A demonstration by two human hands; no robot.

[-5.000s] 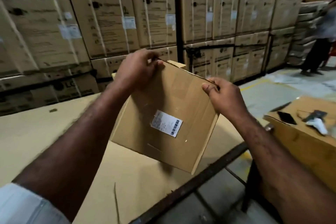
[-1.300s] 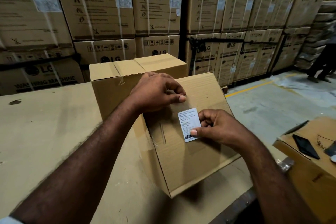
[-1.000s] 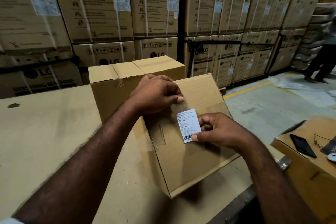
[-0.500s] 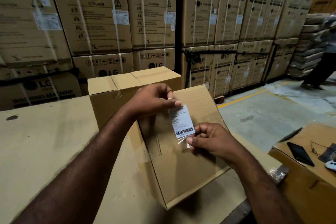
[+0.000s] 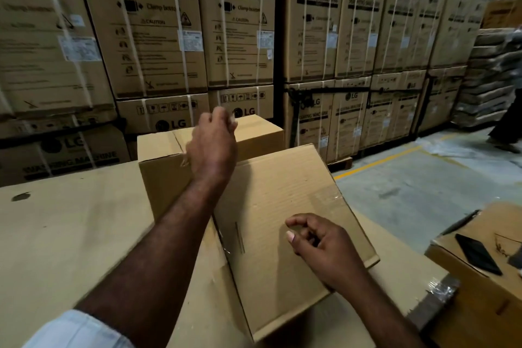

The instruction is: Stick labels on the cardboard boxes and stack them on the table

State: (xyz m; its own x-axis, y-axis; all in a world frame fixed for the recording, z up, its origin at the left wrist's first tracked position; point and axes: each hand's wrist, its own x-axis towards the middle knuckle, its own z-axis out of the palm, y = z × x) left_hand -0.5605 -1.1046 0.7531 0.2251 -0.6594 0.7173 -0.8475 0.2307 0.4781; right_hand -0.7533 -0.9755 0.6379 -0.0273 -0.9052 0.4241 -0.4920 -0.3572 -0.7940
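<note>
2 plain cardboard boxes are shown on the table (image 5: 70,234). The near box (image 5: 282,200) is tilted at the table's front edge, and the far box (image 5: 166,169) stands upright directly behind it. Whether the 2 touch cannot be told. The right hand (image 5: 319,243) is held over the near box's upper face with fingers loosely curled and thumb and forefinger apart; nothing is gripped. The left hand (image 5: 211,147) is raised above the far box with fingers curled. A pale blur is seen at its fingertips, and whether a label is pinched there cannot be told. 1 pale sleeve (image 5: 79,330) is visible at the lower edge. To the right, 1 side box (image 5: 480,308) carries 1 black phone (image 5: 477,253). Behind, large strapped cartons (image 5: 158,37) are stacked in at least 2 tiers. "LG", "WASHING MACHINE", "Clamp bottom" and "CAUTION" are printed on them, and white stickers are borne by several. 1 yellow line (image 5: 375,161) is painted on the floor.
</note>
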